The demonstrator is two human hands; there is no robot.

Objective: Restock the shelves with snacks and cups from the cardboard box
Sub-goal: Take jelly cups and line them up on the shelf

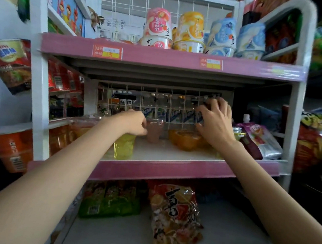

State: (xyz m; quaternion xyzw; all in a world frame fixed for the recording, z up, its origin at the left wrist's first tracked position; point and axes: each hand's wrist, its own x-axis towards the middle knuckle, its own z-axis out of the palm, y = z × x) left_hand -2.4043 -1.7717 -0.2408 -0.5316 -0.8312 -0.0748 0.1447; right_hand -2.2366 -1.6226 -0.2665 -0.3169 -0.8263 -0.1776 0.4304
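Both arms reach into the middle shelf (172, 154) of a white rack with pink front edges.

The left hand (134, 122) is at the left-centre of the shelf, fingers curled together at the rim of a pinkish-brown jelly cup (154, 131) that stands upright on the shelf board. Whether the fingers actually pinch the cup or only touch it cannot be told. Just below and in front of this hand stands a yellow jelly cup (124, 147), near the shelf's front edge.

The right hand (215, 121) is further right, fingers spread apart and relaxed, hovering over a group of orange jelly cups (187, 140). It grips nothing visible.

A wire grid (157, 105) forms the back of the shelf. A pouch drink (260, 140) leans at the shelf's right end.

The top shelf carries stacked pudding cups (204, 33) in pink, orange and blue. The bottom shelf holds a green snack bag (109, 201) and a mixed-candy bag (176, 221) lying side by side.
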